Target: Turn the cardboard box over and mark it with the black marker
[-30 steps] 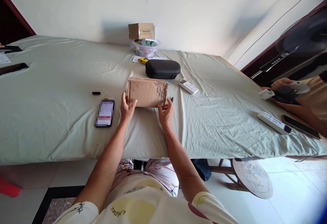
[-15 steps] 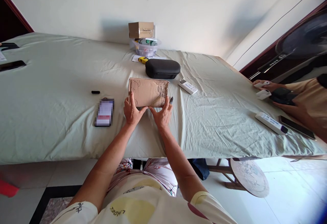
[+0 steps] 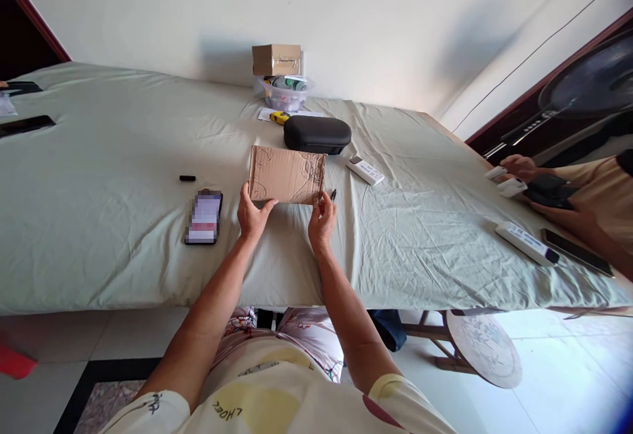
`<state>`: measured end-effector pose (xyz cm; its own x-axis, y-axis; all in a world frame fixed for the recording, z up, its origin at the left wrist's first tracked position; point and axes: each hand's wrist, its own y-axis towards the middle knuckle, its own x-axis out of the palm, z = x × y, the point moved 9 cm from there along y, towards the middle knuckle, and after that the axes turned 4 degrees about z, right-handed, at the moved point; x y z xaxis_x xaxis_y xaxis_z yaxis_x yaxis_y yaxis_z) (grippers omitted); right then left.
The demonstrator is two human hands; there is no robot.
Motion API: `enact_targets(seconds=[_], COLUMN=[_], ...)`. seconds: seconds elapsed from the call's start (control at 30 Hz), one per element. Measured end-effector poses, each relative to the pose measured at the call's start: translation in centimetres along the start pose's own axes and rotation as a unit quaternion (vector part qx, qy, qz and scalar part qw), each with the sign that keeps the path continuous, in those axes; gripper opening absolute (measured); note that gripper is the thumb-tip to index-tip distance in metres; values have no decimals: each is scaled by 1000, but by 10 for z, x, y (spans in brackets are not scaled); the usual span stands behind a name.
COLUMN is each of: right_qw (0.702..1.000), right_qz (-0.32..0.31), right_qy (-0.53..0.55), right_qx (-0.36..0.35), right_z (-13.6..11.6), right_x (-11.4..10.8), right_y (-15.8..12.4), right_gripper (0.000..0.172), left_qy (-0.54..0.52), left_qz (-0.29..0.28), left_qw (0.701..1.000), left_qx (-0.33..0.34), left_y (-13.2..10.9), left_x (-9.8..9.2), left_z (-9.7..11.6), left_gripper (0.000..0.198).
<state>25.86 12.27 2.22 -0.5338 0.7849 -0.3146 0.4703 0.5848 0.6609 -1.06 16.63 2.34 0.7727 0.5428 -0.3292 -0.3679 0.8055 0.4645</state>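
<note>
A brown cardboard piece (image 3: 287,174) with dark pen-like marks is held over the cloth-covered table (image 3: 138,137). My left hand (image 3: 253,215) grips its lower left corner, thumb along the near edge. At the lower right corner, my right hand (image 3: 323,220) holds it with bent fingers. A black pen (image 3: 333,194) shows just beside my right fingertips; whether the hand touches it I cannot tell. Behind the cardboard lies a black case (image 3: 317,134). A phone (image 3: 204,217) and a small black cap (image 3: 187,178) lie left of my left hand.
A cardboard box (image 3: 276,60) sits on a plastic tub (image 3: 285,95) by the wall, near a yellow tape measure (image 3: 279,117). White boxes (image 3: 366,171) lie to the right. Another person's hands (image 3: 568,213) hold things at the right edge. A stool (image 3: 484,348) stands below.
The cardboard's near edge has risen slightly off the cloth. My thumbs have moved apart, and my right hand has shifted its grip to the lower right corner.
</note>
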Motion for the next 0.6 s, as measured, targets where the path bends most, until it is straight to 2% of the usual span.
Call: enact_targets(seconds=[0.23,0.4,0.6], right_qw=[998,992,981], right_qz=[16,30,19], right_qy=[46,89,132], right_qx=[47,84,138], right_z=[-2,1,11], right_x=[-10,-13,-5], right_y=[5,5,4], right_gripper=[45,42,35], left_qy=[-11,-56,-130], left_qz=[42,65,66], left_qw=[999,996,986], left_qx=[14,-25,-77], left_y=[5,8,12], left_x=[-10,-18,-15], left_z=[-2,-9,-19], left_gripper=[78,46,33])
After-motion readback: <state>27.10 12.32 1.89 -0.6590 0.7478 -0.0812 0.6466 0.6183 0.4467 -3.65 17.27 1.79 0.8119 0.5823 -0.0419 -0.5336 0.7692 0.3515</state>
